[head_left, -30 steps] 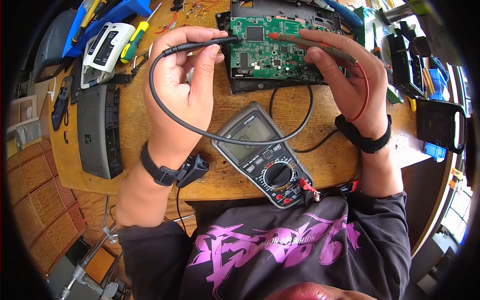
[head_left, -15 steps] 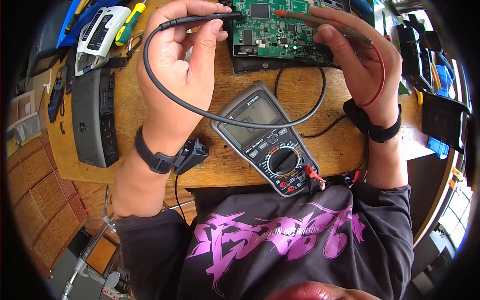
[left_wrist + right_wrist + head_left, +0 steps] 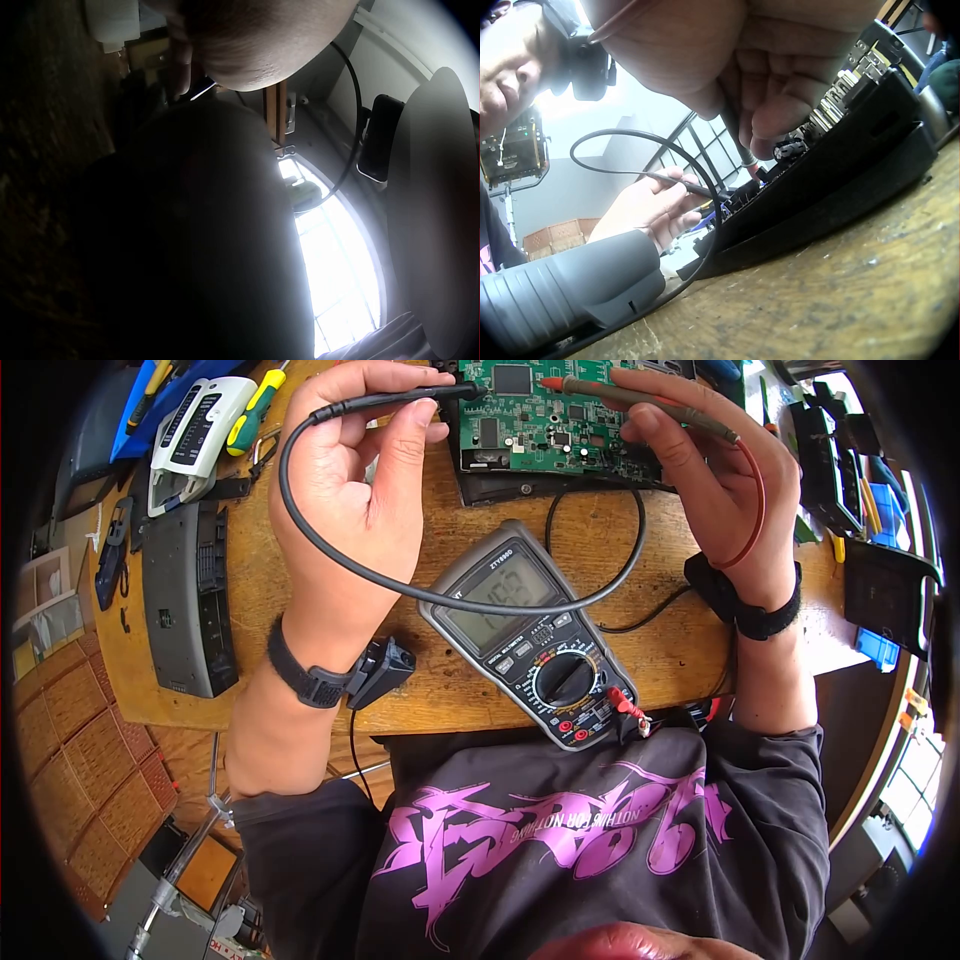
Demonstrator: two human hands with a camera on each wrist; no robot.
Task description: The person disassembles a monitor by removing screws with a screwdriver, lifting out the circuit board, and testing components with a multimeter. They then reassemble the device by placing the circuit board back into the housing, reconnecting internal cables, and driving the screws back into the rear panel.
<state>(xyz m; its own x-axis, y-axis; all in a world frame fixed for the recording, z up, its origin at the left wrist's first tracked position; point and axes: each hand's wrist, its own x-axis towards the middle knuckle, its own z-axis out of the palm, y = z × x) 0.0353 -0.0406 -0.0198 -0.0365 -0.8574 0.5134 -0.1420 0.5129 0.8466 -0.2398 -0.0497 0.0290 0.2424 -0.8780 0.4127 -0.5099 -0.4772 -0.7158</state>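
Head view: upper left, we have a white unit with a dark panel [image 3: 194, 438], green-and-yellow screwdriver [image 3: 256, 414] just beside it. Below, we see a long dark casing [image 3: 184, 600]. Right edge: black plastic part [image 3: 885, 598], blue bin [image 3: 877, 649]. Lower left: brown woven panels [image 3: 82, 775].

The head view is bright and sharp, edges bowed inside a dark rim; glare whitens the table [image 3: 820, 635] beside the right hand [image 3: 735, 495]'s wrist. In the dim left wrist view, the window [image 3: 341, 285] below the left hand [image 3: 355, 510] is blown out. The right wrist view shows the right hand in shade.
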